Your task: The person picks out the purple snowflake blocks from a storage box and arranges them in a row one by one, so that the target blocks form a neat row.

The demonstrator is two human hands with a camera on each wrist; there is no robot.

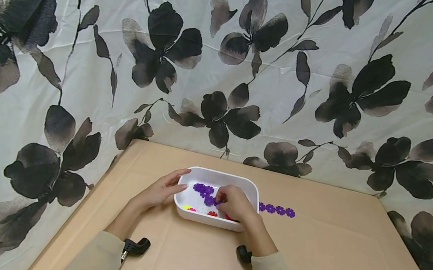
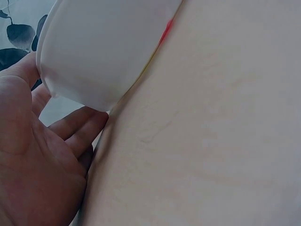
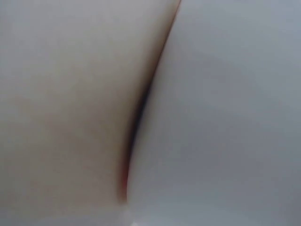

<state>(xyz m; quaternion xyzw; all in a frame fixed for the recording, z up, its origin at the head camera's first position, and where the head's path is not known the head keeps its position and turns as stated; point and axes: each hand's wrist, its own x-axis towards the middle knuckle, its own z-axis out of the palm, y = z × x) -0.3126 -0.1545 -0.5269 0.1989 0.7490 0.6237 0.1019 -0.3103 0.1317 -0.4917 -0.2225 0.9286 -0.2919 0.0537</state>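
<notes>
A white plastic tub [image 1: 207, 220] stands on the table with purple flower-shaped pieces [image 1: 203, 189] inside. My left hand [image 1: 161, 190] holds the tub's left end, the thumb at the rim and other fingers against the outer wall, as the left wrist view also shows. Inside the tub, the fingertips of my right hand [image 1: 236, 202] are bunched and pinch a purple flower-shaped piece, mostly hidden by the fingers. The right wrist view has only the tub's blurred white wall [image 3: 216, 117] and the tabletop, with no hand in it.
A row of purple flower-shaped pieces [image 1: 280, 210] lies on the tan table [image 1: 329, 261], just right of the tub. Red pieces [image 1: 212, 213] and a yellow piece [image 1: 188, 207] sit along the tub's near side. A floral cloth [image 1: 218, 72] hangs behind the table.
</notes>
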